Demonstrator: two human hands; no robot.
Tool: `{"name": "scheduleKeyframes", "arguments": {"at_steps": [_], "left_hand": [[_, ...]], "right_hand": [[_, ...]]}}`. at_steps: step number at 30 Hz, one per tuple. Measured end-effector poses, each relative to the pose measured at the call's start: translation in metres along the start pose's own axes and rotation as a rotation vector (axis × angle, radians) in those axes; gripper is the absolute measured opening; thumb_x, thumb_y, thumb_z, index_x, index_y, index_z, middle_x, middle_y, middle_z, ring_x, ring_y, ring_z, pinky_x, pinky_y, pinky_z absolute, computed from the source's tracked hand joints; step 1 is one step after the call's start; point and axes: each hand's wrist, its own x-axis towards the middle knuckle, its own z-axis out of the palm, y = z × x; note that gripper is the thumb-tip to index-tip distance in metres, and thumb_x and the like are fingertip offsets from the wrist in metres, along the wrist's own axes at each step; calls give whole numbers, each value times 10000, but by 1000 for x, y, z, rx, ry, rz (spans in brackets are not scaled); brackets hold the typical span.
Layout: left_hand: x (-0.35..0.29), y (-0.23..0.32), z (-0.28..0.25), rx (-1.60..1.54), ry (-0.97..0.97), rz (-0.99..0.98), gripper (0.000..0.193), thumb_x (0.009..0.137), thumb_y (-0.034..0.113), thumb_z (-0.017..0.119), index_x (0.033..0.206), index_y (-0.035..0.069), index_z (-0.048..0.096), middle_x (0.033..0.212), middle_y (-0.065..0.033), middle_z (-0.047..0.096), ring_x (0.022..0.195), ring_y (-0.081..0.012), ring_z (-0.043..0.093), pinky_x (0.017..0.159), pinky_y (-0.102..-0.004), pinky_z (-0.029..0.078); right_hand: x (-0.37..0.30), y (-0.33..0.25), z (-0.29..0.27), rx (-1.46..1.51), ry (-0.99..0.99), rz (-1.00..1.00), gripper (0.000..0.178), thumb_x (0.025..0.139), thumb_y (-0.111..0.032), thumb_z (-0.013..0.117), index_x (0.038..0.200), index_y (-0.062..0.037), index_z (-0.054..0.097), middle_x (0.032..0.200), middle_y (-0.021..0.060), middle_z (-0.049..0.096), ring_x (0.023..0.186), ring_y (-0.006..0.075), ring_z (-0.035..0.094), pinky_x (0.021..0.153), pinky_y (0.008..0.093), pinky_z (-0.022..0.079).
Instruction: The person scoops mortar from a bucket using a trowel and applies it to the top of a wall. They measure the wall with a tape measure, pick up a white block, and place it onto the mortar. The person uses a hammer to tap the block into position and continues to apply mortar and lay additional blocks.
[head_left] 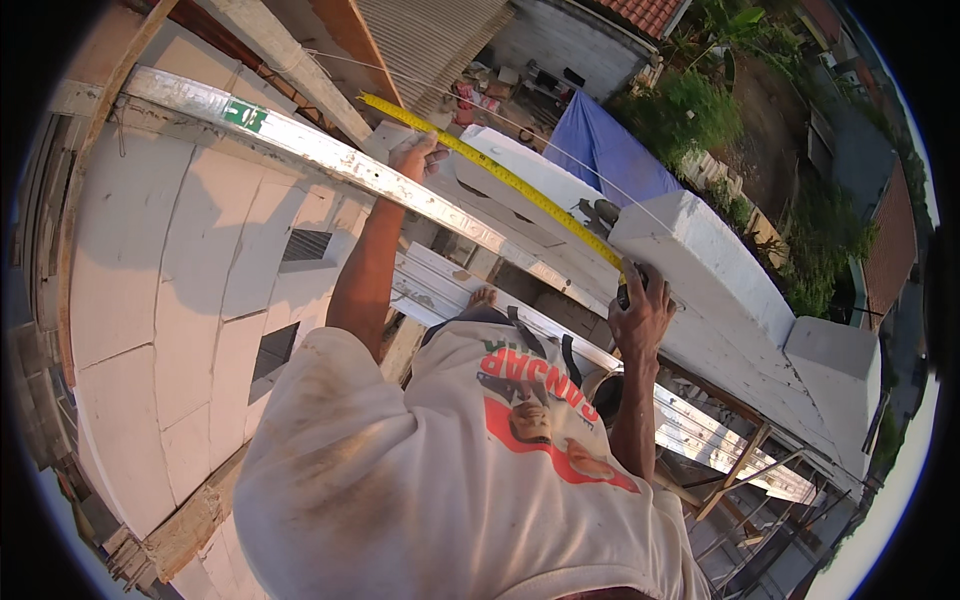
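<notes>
Yellow tape measure (500, 172) — drawn out in a long diagonal over the top of a white rendered parapet wall (700, 260), high above neighbouring roofs and greenery. Left hand (418, 155): raised at the upper part of the blade, fingers curled and pressing against the blade where it passes above a long aluminium straightedge (330, 155); the free end of the tape runs on past this hand toward upper left. Right hand (640, 312): closed round the dark tape case (625, 292) at the lower end of the blade, close to the near corner of the wall cap. Straightedge: silvery, with a small green label near its upper end, lying roughly parallel to the tape and just beside it, spanning across light grey block walling (170, 290) with a louvred vent (305, 244). Below: corrugated metal sheeting (690, 420), timber scaffold members (740, 465), a blue tarpaulin (615, 150) further out. State of work, as judged — tape already extended and held at both ends, so the span appears to be under measurement; no mark or pencil is visible, and the reading is not legible.
</notes>
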Motion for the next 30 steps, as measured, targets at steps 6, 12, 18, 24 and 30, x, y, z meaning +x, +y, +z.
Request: {"name": "scheduleKeyframes", "arguments": {"at_steps": [6, 12, 18, 24, 30], "left_hand": [[-3, 8, 8, 63, 15, 6, 293, 979, 312, 701, 1127, 60, 697, 967, -43, 733, 866, -148, 703, 710, -262, 482], [-6, 12, 9, 136, 3, 18, 260, 967, 287, 714, 1105, 67, 701, 965, -41, 752, 864, -129, 719, 703, -256, 483], [-5, 15, 3, 166, -3, 20, 247, 961, 265, 720, 1088, 54, 697, 953, -50, 757, 843, -133, 729, 692, -249, 479], [0, 13, 11, 236, -43, 78, 295, 965, 260, 713, 1070, -14, 685, 950, -108, 763, 866, -147, 739, 646, -247, 472], [5, 11, 1, 277, -34, 62, 290, 987, 256, 701, 1147, 18, 653, 1067, -92, 736, 990, -176, 714, 770, -278, 472]], "right_hand": [[1, 0, 4, 2, -8, 23, 736, 653, -57, 829, 1339, -262, 657, 1313, 66, 582, 1212, 304, 574, 968, 521, 457], [3, -5, 1, -11, -22, 13, 725, 663, -41, 794, 1357, -195, 654, 1350, 78, 572, 1249, 325, 545, 1029, 516, 428], [6, -15, 5, -27, -31, 20, 724, 665, -47, 803, 1359, -192, 653, 1355, 74, 568, 1257, 321, 535, 1035, 520, 417], [3, -13, 6, -2, -9, 42, 739, 669, -52, 816, 1366, -223, 640, 1351, 65, 567, 1249, 315, 543, 1028, 528, 415], [-3, 3, 12, -28, 79, 21, 719, 680, -47, 819, 1344, -253, 636, 1340, 66, 568, 1243, 306, 552, 1024, 523, 416]]}}
